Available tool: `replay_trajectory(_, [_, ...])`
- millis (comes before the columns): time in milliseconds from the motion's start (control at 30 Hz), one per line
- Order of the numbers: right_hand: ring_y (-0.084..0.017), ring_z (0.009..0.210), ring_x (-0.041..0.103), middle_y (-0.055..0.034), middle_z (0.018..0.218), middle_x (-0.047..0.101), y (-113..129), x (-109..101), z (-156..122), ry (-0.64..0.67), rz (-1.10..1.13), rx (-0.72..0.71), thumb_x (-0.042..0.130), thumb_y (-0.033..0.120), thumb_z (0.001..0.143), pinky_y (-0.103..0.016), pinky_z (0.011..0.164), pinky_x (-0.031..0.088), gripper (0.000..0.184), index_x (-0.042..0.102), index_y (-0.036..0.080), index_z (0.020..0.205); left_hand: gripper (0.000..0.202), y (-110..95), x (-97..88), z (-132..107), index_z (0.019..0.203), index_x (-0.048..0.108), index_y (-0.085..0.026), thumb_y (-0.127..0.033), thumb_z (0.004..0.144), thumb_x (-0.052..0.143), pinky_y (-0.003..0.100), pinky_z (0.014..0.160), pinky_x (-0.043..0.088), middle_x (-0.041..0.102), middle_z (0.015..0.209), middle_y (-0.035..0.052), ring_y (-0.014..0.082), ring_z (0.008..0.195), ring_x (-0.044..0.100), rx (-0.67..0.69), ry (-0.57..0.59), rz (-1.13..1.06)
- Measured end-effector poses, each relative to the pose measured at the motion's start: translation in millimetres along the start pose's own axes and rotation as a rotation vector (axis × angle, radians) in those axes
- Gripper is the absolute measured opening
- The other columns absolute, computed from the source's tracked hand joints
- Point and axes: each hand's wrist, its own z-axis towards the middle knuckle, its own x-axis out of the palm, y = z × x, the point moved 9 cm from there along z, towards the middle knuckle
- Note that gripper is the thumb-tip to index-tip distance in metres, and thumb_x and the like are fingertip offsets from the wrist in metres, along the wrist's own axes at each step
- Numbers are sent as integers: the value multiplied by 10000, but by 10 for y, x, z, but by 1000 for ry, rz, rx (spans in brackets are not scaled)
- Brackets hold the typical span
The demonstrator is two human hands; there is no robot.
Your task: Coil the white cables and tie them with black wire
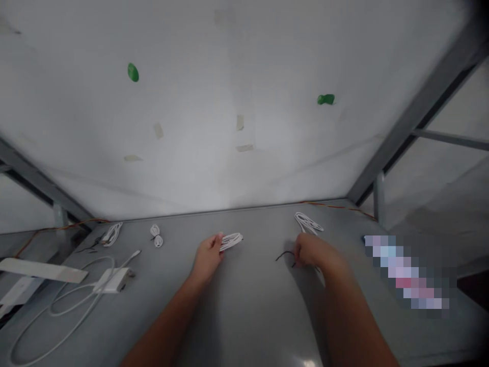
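My left hand (209,257) is closed on one end of a coiled white cable (231,240), with the loops sticking out to the right of the fingertips. My right hand (311,252) is closed low over the grey table, its fingers pinching a thin black twist tie (284,255) whose ends poke out on the left. Just beyond that hand lies another looped white cable (308,223). A bit of white cable also shows under the right wrist; whether the fingers hold it too is hidden.
To the left lie a small tied white cable (156,236), a white coil (113,234) with a black tie, and a white power adapter (112,280) with a long loose cord. A white strip (44,270) rests far left. A pixelated object (405,275) sits right. A white wall (191,173) stands behind.
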Motion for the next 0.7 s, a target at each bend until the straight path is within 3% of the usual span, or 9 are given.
replay_trajectory(233, [-179,644,606,-69,696,693,105,-25,2,-146,-40,-63,652,-19,642,-286,602,317,207,715,178,657,610,-24,-29,-16,886,700,-139,-732,835,569,244,470,197,415,540,-62,95,456,325,-16,-7,-19])
replay_trajectory(533, [-188,690,619,-43,745,705,44,-28,113,-180,-11,-121,752,31,603,-284,598,313,210,702,199,719,571,-37,9,-41,887,708,-134,-691,837,595,241,468,204,459,574,-45,90,471,332,-31,29,-38])
replay_trajectory(700, [-205,686,633,-74,701,705,69,2,97,-159,-30,-74,707,19,622,-297,613,334,171,690,188,623,561,-33,24,-35,887,713,-140,-686,849,596,245,470,196,459,557,-46,93,466,323,-33,41,-20])
